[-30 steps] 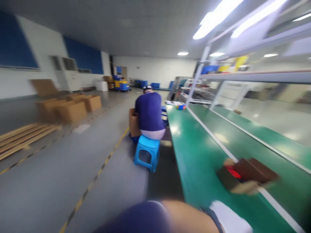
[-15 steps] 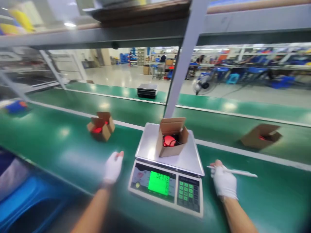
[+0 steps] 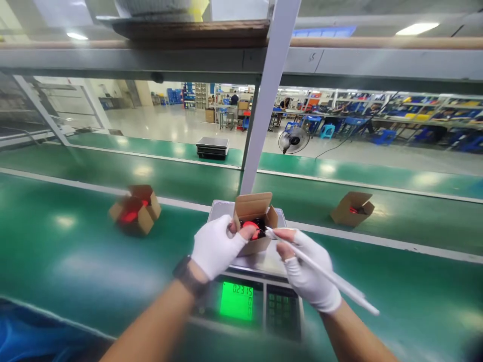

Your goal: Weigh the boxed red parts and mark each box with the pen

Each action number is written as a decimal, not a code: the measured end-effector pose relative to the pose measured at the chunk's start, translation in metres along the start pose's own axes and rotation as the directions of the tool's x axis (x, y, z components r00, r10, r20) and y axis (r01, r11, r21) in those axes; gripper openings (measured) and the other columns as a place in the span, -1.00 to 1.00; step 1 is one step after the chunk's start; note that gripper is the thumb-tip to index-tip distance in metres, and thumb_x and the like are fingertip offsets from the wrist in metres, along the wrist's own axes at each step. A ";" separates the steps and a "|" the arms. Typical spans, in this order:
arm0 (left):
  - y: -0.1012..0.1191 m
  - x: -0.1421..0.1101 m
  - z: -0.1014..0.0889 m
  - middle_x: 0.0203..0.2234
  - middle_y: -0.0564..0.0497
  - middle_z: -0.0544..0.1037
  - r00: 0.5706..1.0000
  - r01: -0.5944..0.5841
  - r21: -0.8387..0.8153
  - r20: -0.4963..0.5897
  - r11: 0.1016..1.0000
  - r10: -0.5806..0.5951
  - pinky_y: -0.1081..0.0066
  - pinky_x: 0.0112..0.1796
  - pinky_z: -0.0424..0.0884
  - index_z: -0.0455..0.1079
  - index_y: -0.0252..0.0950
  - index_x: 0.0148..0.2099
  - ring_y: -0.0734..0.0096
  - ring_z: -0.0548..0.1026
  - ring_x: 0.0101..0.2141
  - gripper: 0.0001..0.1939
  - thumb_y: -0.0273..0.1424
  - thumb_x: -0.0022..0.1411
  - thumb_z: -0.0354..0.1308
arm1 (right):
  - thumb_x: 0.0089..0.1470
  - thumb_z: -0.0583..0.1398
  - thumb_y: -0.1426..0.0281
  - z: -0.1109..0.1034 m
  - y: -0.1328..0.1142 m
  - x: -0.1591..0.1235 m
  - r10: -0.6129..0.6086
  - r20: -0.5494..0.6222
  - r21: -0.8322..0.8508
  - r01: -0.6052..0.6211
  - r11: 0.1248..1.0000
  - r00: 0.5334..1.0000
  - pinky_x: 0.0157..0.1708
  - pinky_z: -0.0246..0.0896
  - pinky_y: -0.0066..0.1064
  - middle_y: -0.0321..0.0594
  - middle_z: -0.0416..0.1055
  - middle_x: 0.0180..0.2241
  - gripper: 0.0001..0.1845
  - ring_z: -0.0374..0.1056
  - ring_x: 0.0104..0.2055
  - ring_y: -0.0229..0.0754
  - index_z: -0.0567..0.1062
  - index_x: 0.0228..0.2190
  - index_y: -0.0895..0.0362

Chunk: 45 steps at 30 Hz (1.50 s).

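An open cardboard box [image 3: 253,246] stands on the metal plate of a digital scale [image 3: 215,211], whose green display [image 3: 237,300] reads 0.2315. Inside it lie a red round object [image 3: 250,229] and black cable-like parts. My left hand [image 3: 218,246], in a white glove with bare fingertips, closes on the left front edge of the box, thumb over its rim. With my right hand [image 3: 311,269], gloved alike, I hold a thin white pen-like stick [image 3: 324,269] at the box's right front corner. Its tip is near the rim; whether it touches I cannot tell.
Another open box with red contents [image 3: 138,213] stands to the left, a further one [image 3: 352,208] to the right. A white post [image 3: 266,95] rises behind the scale to an overhead shelf [image 3: 181,55]. A second scale [image 3: 212,147] and a fan [image 3: 294,140] are farther back.
The view has swung from the aisle and a seated person to the scale. Both hands have come inward from beside the scale to the box, the right one still holding the white stick.
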<state>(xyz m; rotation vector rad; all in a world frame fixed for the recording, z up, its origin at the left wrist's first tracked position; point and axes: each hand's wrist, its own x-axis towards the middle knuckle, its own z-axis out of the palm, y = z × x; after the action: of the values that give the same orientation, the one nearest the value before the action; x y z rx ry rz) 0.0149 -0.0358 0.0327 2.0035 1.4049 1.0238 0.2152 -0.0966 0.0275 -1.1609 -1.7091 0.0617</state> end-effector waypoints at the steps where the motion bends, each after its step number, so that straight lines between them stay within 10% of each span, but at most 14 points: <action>1: 0.002 0.004 0.004 -0.64 0.10 0.31 1.000 0.002 -0.014 -0.014 1.000 -0.003 0.47 -0.49 0.10 0.20 -0.26 -0.50 0.46 0.26 -0.55 -0.58 -0.03 0.19 -0.04 | 0.13 0.14 0.34 0.006 0.000 0.004 -0.016 0.026 -0.016 0.016 1.000 1.000 -0.28 0.33 -0.37 -0.22 0.46 -0.26 -0.81 0.41 -0.28 -0.16 0.47 -0.19 0.06; 9: -0.021 0.014 0.015 -0.62 0.00 0.39 0.984 0.167 -0.596 0.147 0.786 -0.098 0.47 -0.57 0.23 0.25 -0.32 -0.41 0.47 0.31 -0.62 -0.65 -0.20 0.25 -0.17 | 0.16 0.11 0.25 0.019 -0.012 0.029 0.094 0.033 0.069 -0.096 0.993 0.995 -0.41 0.26 -0.42 -0.25 0.44 -0.43 -0.79 0.35 -0.43 -0.20 0.47 -0.29 0.10; 15: -0.023 0.016 0.015 -0.60 0.01 0.39 0.990 0.095 -0.593 0.142 0.800 -0.012 0.48 -0.56 0.24 0.26 -0.34 -0.40 0.50 0.31 -0.62 -0.61 -0.15 0.25 -0.17 | 0.18 0.03 0.21 0.033 -0.040 0.058 0.178 0.304 -0.026 -0.179 0.984 0.936 -0.40 0.16 -0.42 -0.31 0.39 -0.54 -0.66 0.31 -0.44 -0.20 0.37 -0.54 0.09; 45: -0.028 0.017 0.013 -0.59 0.01 0.40 0.992 0.043 -0.545 0.120 0.837 0.028 0.44 -0.52 0.24 0.25 -0.30 -0.42 0.43 0.33 -0.58 -0.61 -0.14 0.28 -0.19 | 0.19 0.03 0.22 0.049 -0.035 0.056 0.187 0.276 -0.131 -0.156 0.979 0.943 -0.45 0.00 -0.43 -0.35 0.29 -0.62 -0.64 0.21 -0.53 -0.23 0.25 -0.59 0.09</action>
<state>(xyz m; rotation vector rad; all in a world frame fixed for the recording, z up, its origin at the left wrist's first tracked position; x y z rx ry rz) 0.0123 -0.0100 0.0093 1.5973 0.9117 1.1218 0.1545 -0.0527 0.0618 -1.4366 -1.8773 0.2607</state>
